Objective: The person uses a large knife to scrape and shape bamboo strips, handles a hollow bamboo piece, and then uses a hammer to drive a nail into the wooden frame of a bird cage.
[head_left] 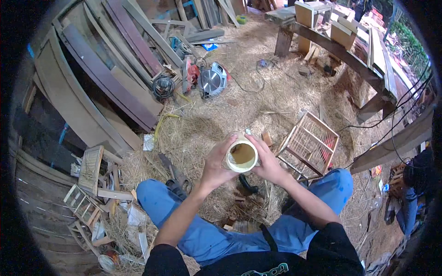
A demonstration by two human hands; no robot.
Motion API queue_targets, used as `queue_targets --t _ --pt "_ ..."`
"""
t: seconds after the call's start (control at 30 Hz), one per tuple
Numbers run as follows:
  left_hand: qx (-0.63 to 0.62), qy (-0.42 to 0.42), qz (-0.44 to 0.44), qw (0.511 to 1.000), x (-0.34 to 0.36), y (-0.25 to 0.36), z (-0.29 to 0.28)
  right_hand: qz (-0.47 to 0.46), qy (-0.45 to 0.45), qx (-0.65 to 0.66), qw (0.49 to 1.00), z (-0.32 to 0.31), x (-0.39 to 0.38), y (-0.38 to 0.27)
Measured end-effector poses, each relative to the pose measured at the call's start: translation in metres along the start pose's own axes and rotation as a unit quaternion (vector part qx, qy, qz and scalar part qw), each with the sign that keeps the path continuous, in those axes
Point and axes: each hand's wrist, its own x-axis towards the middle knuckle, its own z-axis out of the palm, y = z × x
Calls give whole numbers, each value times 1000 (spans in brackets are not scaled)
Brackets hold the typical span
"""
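My left hand (217, 163) and my right hand (267, 163) hold a pale cream cylinder (249, 165) from either side, above the straw-strewn ground between my knees. Its round open top faces the camera, with yellowish tan inside; I cannot tell whether that is contents or inner wall. The fingers of both hands curl round it, partly hidden behind it. Below and to the right stands a wooden wire cage (311, 133). A dark curved object (247, 186) lies on the ground under my hands.
Boards (94, 78) lean at the left. A circular saw (214, 80), a red tool (190, 73) and coiled cable (163, 87) lie ahead. A wooden bench (340, 55) with boxes stands back right, near hanging cables. A person (361, 9) stands behind it; another person's leg (407, 202) shows at right.
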Motion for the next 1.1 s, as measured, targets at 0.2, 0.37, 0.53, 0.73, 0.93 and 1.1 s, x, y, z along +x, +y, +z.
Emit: queue_targets --t 0.2,0.37,0.53,0.73,0.93,1.1 --pt "47 -2 79 996 3 7 8 -44 44 11 998 5 -7 19" --pt "-10 -4 48 999 2 0 11 -33 33 38 998 7 -4 20" --pt "-61 0 -4 998 -2 2 9 -35 28 51 998 6 1 14" --pt "-93 11 -2 996 -4 1 11 -45 41 44 997 10 7 17" --pt "-112 44 28 992 0 5 7 -47 47 42 997 12 11 16" --pt "3 29 67 997 0 3 7 -56 54 77 994 15 11 18"
